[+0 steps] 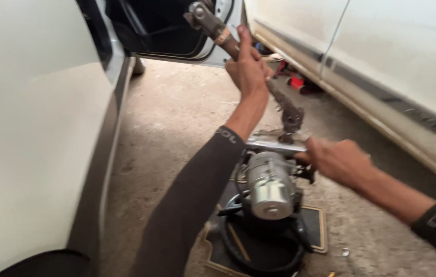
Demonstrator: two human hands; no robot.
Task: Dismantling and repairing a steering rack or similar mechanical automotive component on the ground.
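Note:
A steering column assembly stands upright on a black floor mat (312,225). Its long dark shaft (285,105) slants up and to the left, ending in a joint (201,13) near an open car door. My left hand (248,66) is wrapped around the upper part of the shaft. My right hand (336,160) grips the metal bracket (271,145) at the column's body. Just below the bracket sits a silver cylindrical motor (270,184), facing the camera. Black cables (259,259) loop around the base.
A white car body (33,138) fills the left side, with its open door (161,31) at the top. Another white vehicle (382,56) runs along the right. Red objects (296,81) lie on the concrete floor (171,118) under that vehicle.

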